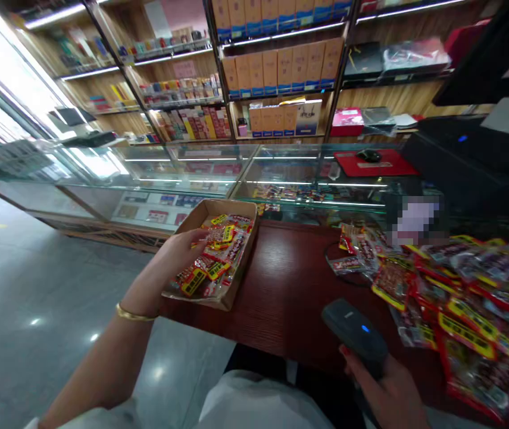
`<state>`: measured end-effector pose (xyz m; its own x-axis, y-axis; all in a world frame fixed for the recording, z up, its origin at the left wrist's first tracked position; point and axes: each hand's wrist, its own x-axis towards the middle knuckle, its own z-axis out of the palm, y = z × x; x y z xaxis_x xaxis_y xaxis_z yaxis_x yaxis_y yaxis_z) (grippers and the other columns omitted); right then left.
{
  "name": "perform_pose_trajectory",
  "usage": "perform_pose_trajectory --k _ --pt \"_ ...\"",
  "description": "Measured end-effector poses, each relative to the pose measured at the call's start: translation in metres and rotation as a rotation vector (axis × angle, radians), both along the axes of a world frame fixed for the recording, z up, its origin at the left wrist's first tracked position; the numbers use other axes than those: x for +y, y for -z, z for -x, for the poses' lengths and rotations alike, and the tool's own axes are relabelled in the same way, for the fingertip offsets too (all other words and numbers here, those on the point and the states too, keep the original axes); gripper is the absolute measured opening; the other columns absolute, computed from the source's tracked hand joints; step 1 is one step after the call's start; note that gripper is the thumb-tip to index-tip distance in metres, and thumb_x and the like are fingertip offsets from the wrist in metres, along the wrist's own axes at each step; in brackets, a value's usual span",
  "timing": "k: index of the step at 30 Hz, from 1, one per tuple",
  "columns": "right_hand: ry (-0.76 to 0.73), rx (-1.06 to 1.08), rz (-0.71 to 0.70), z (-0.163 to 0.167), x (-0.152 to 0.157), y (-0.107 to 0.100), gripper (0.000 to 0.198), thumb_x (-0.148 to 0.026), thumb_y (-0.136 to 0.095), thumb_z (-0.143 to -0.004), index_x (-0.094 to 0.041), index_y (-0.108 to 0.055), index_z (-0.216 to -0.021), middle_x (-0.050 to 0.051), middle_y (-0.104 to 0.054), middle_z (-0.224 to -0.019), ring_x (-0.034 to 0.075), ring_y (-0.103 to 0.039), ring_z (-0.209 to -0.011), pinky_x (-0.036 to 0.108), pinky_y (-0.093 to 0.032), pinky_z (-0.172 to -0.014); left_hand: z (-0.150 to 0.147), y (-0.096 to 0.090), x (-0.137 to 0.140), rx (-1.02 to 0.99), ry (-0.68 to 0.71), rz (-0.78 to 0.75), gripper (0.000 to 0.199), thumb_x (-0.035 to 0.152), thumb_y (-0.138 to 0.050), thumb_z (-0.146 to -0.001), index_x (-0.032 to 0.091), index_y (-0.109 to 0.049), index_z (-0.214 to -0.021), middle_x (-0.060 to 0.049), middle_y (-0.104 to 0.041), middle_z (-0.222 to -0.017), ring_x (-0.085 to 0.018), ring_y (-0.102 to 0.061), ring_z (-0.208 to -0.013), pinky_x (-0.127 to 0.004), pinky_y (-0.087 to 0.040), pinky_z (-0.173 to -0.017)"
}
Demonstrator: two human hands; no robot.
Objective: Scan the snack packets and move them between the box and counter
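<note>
My left hand [176,256] reaches over the left side of an open cardboard box [247,253]. Its fingers are stretched out, with the tips at the snack packets [221,237] inside; a firm grip on any of them does not show. These packets are small, clear and red, with yellow labels. Low on the right, my right hand [386,384] is wrapped round the handle of a dark barcode scanner [356,333], which shows a blue light. The scanner's head points up and left above the brown tabletop [276,286].
A large heap of similar packets [472,316] covers the table's right side, beside a dark cable [347,280]. Behind the table stands a glass display counter [290,173] with a mouse [369,155] on a red mat [379,168]. Shelves of boxes [276,68] line the wall.
</note>
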<state>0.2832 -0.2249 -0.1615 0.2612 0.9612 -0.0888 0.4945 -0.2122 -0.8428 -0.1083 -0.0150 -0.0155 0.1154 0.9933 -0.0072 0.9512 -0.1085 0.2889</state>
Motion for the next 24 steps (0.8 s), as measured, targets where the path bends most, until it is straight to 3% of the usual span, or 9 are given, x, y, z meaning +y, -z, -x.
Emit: perform_pose_trajectory --k 3,8,10,12,14,16,20,22,24 --pt "-0.089 0.058 0.034 0.009 0.008 0.007 0.046 -0.065 -0.065 -0.077 -0.021 -0.078 -0.074 0.008 -0.079 -0.074 0.026 -0.076 -0.067 0.026 -0.06 -0.063 0.034 0.018 -0.01 0.214 -0.016 0.079 0.053 0.046 -0.046 -0.092 0.018 -0.065 -0.131 -0.013 -0.075 -0.12 -0.03 -0.07 -0.108 -0.034 -0.05 -0.091" --pt "-0.034 0.052 0.009 0.024 0.009 0.001 0.047 -0.066 -0.066 -0.076 -0.02 -0.078 -0.077 0.008 -0.08 -0.077 0.026 -0.076 -0.071 0.027 -0.06 -0.064 0.036 0.043 -0.019 0.35 0.033 0.207 0.054 0.047 -0.072 -0.073 0.019 -0.066 -0.119 -0.013 -0.078 -0.101 -0.032 -0.072 -0.095 -0.034 -0.051 -0.08" --pt "-0.014 0.066 0.005 0.028 0.007 -0.004 0.047 -0.066 -0.067 -0.076 -0.021 -0.078 -0.078 0.008 -0.08 -0.077 0.025 -0.075 -0.072 0.027 -0.059 -0.065 0.036 0.046 -0.021 0.342 0.032 0.216 0.041 0.037 -0.076 -0.068 0.021 -0.069 -0.105 -0.011 -0.078 -0.094 -0.031 -0.072 -0.09 -0.032 -0.05 -0.075" --pt "0.007 0.076 -0.005 0.03 0.004 -0.009 0.048 -0.068 -0.067 -0.075 -0.021 -0.078 -0.077 0.007 -0.079 -0.078 0.025 -0.075 -0.072 0.027 -0.058 -0.067 0.038 0.042 -0.024 0.316 0.026 0.207 0.023 0.035 -0.069 -0.075 0.022 -0.07 -0.094 -0.007 -0.077 -0.087 -0.027 -0.072 -0.084 -0.03 -0.049 -0.072" --pt "0.03 0.062 -0.019 0.03 0.003 -0.013 0.048 -0.069 -0.066 -0.075 -0.022 -0.077 -0.074 0.007 -0.079 -0.077 0.025 -0.074 -0.071 0.028 -0.057 -0.068 0.037 0.031 -0.032 0.17 -0.014 0.112 0.019 0.038 -0.06 -0.083 0.022 -0.069 -0.09 -0.005 -0.075 -0.084 -0.023 -0.07 -0.079 -0.029 -0.049 -0.071" --pt "0.043 0.036 -0.024 0.028 0.002 -0.016 0.048 -0.069 -0.066 -0.076 -0.022 -0.076 -0.071 0.007 -0.078 -0.074 0.025 -0.073 -0.069 0.029 -0.057 -0.066 0.029 0.015 -0.044 -0.139 -0.057 -0.051 0.024 0.041 -0.057 -0.087 0.021 -0.067 -0.095 -0.004 -0.073 -0.091 -0.022 -0.068 -0.081 -0.029 -0.051 -0.072" --pt "0.069 0.026 -0.028 0.023 0.001 -0.016 0.049 -0.067 -0.065 -0.077 -0.019 -0.077 -0.075 0.007 -0.075 -0.067 0.025 -0.071 -0.064 0.03 -0.056 -0.06 -0.022 -0.011 -0.069 -0.765 -0.038 -0.176 0.025 0.043 -0.058 -0.09 0.023 -0.059 -0.105 -0.003 -0.069 -0.104 -0.019 -0.064 -0.09 -0.029 -0.053 -0.078" --pt "0.068 0.044 -0.04 0.021 -0.002 -0.015 0.05 -0.066 -0.065 -0.077 -0.018 -0.077 -0.077 0.007 -0.075 -0.066 0.024 -0.071 -0.062 0.03 -0.056 -0.059 -0.06 -0.007 -0.073 -0.9 -0.025 -0.139 0.02 0.041 -0.058 -0.091 0.023 -0.057 -0.1 -0.001 -0.066 -0.095 -0.017 -0.062 -0.084 -0.026 -0.053 -0.075" --pt "0.088 0.064 -0.056 0.02 -0.006 -0.014 0.051 -0.067 -0.065 -0.078 -0.018 -0.077 -0.078 0.007 -0.074 -0.065 0.022 -0.07 -0.06 0.03 -0.056 -0.059 -0.099 0.015 -0.072 -0.983 -0.008 -0.067 0.018 0.039 -0.057 -0.091 0.022 -0.056 -0.096 0.002 -0.062 -0.087 -0.015 -0.06 -0.079 -0.024 -0.051 -0.073"
